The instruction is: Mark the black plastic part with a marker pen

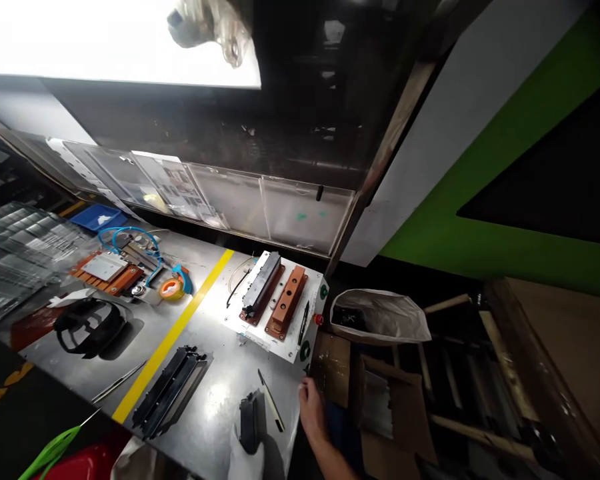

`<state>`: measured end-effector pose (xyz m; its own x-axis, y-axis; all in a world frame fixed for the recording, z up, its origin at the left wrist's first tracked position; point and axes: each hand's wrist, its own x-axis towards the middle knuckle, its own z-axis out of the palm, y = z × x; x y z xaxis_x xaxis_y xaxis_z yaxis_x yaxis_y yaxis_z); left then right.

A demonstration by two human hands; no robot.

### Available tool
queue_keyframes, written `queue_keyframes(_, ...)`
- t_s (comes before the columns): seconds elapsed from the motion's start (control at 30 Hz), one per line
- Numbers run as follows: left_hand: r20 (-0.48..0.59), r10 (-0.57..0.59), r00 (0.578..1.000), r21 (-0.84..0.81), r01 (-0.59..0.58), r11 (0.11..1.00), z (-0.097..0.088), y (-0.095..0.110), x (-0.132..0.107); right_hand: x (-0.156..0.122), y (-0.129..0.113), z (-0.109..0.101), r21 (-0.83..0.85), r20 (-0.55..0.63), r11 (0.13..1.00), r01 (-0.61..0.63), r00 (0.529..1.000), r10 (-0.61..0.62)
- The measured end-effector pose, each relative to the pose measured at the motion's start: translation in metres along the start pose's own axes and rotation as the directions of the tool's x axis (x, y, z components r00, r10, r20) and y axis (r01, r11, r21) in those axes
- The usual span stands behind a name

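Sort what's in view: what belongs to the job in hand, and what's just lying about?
Likely in the job:
- short black part, in the left hand
- white fixture, near the right hand
- long black part, probably

Seemingly lying about:
- tape roll
- black band
- blue tray

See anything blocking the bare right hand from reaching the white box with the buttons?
Nothing visible does: the right hand is close to the near corner of the white box. The slim tool lies off to its left.
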<state>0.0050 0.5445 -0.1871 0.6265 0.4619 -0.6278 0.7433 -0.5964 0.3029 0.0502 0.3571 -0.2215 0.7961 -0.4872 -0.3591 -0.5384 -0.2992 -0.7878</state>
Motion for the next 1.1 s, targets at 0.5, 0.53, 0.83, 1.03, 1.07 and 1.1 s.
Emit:
queue_keyframes(0.5,0.166,0.155,0.974,-0.814,0.046,0.58,-0.118,0.007,-0.081,0.077,-0.161,-0.1,0.085,0.074,0.996,0.038,0.996,-0.044)
queue_keyframes(0.53,0.162,0.152,0.975,-0.817,0.046,0.575,-0.126,0.009,-0.09,0.067,-0.157,-0.112,0.122,0.108,0.992,0.033,0.993,-0.047)
queue_keyframes(0.83,0.203,0.477,0.855,-0.662,-0.239,0.71,-0.161,0.092,-0.15,-0.057,-0.143,-0.229,0.379,0.041,0.922,0.082,0.994,-0.105)
queue_keyframes(1.03,0.42,0.669,0.613,-0.5,-0.459,0.734,-0.174,0.163,-0.201,-0.098,-0.188,-0.286,0.629,0.052,0.772,0.088,0.987,-0.155)
queue_keyframes(1.07,0.421,0.686,0.594,-0.501,-0.478,0.722,-0.173,0.172,-0.206,-0.1,-0.193,-0.294,0.599,0.021,0.792,0.119,0.986,-0.164)
queue_keyframes(1.1,0.426,0.7,0.573,-0.5,-0.496,0.71,-0.171,0.179,-0.209,-0.102,-0.196,-0.3,0.555,-0.009,0.818,0.152,0.984,-0.177)
